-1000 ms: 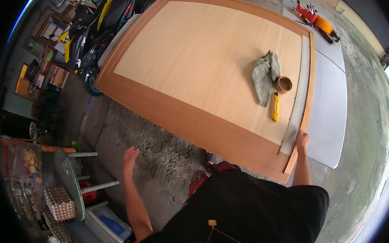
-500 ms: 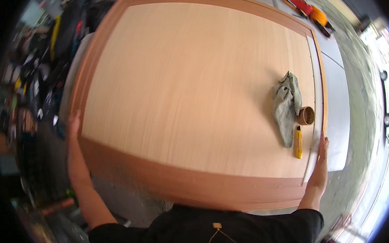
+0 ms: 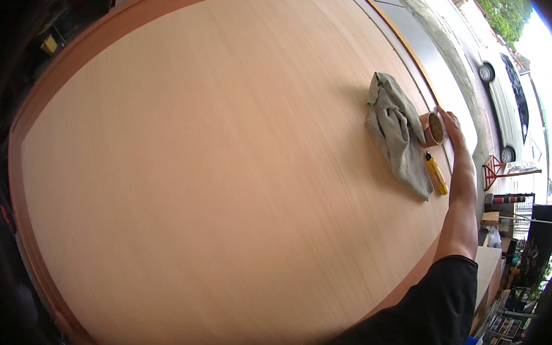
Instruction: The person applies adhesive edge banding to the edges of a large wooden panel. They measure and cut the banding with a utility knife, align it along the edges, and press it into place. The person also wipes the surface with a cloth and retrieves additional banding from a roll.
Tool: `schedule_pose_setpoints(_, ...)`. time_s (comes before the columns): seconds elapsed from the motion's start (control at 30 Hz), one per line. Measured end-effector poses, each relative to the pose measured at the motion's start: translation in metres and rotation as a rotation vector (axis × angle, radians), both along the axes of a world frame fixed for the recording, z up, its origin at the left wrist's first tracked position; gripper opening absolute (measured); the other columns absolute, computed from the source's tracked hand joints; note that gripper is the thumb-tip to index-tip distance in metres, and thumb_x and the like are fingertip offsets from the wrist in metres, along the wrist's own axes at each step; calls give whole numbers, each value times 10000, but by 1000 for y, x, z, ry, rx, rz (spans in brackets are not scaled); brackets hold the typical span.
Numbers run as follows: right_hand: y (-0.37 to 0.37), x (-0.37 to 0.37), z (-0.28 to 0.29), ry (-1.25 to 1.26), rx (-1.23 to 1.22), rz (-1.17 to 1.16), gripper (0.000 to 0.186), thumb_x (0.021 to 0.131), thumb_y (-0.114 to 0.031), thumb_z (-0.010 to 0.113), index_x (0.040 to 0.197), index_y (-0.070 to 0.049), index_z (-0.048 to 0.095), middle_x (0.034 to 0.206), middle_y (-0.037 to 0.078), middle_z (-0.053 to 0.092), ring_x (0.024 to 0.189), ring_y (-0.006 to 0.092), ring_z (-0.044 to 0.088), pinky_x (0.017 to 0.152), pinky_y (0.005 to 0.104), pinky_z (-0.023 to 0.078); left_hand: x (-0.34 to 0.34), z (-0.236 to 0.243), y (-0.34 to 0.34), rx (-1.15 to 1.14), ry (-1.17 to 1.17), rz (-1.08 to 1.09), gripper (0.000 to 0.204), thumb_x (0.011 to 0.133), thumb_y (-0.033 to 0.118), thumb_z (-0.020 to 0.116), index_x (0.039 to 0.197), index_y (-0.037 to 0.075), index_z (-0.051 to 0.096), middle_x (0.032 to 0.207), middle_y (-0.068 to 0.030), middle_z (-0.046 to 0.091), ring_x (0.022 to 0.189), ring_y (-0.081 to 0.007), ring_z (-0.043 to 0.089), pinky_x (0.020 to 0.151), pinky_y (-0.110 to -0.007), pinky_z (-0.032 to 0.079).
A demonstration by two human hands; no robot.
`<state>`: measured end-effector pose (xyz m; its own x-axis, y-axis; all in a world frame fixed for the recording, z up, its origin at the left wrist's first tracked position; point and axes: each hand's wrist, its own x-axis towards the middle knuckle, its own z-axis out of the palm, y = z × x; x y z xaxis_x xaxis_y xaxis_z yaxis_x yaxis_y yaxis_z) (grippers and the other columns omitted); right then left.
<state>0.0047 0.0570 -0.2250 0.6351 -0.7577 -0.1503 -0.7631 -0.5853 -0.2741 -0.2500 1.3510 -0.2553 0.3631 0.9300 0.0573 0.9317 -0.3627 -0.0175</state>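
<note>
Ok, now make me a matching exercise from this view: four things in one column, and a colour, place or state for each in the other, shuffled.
Things:
1. cloth
2. utility knife
3. car
4. right hand

Descriptions:
A. yellow with a black end
B. at the edge on the right of the wooden panel
C. grey-green, lying crumpled
D. white, on the ground beyond the work area

Pairs: 1-C, 2-A, 3-D, 4-B.

Crumpled grey cloth [image 3: 397,135], round brown cup [image 3: 432,130] and yellow cutter [image 3: 437,175] crowd the pale wooden panel's [image 3: 195,177] right edge, leaving leftward passage.
</note>
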Motion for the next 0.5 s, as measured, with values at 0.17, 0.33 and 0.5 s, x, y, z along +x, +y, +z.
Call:
schedule_pose_setpoints(0.17, 19, 21, 3, 41, -87, -13, 881, 748, -754, 534, 1144, 24, 652, 1181, 245, 613, 1122, 333, 575, 966, 417, 427, -1, -12, -4, 9, 19, 59, 546, 920, 440, 534, 1193, -30, 581, 1169, -186, 601, 1129, -301, 547, 974, -392, 399)
schedule_pose_setpoints(0.33, 21, 11, 6, 65, -129, -52, 985, 693, -824, 523, 1172, 30, 635, 1203, 246, 600, 1142, 348, 560, 976, 428, 419, 4, -21, -8, 6, 36, 88, 551, 920, 443, 532, 1203, -29, 571, 1179, -187, 594, 1136, -302, 542, 978, -393, 396)
schedule_pose_setpoints(0.5, 36, 13, 21, 159, -122, -69, 899, 717, -819, 455, 1180, -72, 644, 1257, 216, 575, 1159, 328, 552, 967, 446, 406, -3, -21, -8, 17, 30, 105, 557, 921, 446, 529, 1212, -28, 561, 1188, -188, 587, 1143, -304, 537, 982, -394, 393)
